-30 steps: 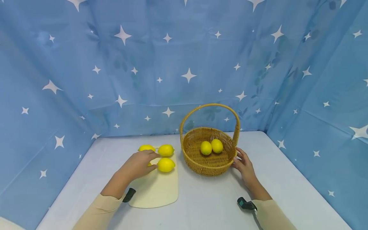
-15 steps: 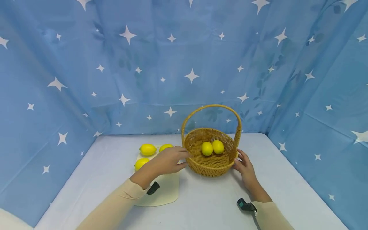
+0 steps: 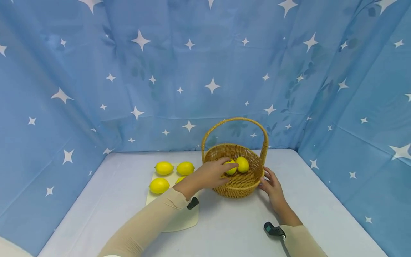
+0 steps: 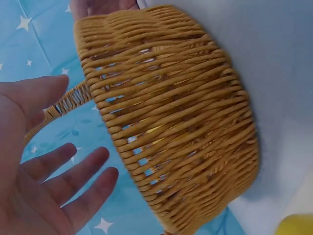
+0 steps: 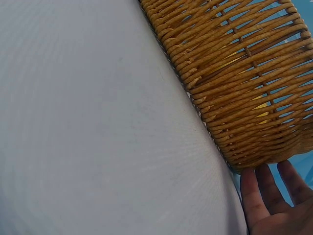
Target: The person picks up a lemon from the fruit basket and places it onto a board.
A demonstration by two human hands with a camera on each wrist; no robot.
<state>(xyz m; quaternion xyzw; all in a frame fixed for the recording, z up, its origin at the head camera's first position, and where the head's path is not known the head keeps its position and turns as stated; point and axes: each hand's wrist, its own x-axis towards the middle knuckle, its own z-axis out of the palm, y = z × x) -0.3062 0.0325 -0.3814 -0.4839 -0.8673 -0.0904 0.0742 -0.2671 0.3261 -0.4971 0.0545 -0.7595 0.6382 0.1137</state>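
Toward the table's (image 3: 239, 226) far edge: basket (image 3: 236, 192), two lemons (image 3: 242, 164) inside, long axes unclear | left hand (image 3: 212, 174) nearer them, over basket's left rim, grip empty, fingers spread | right hand (image 3: 272, 187) straight-fingered against right side

A blue curtain (image 3: 173, 60) printed with white four-pointed stars (image 3: 212, 86) and faint leaf sprays (image 3: 291, 85) hangs beyond the white tabletop's (image 3: 237, 228) far edge and both side edges, a darker vertical fold meeting its rounded far right corner. The light is soft.
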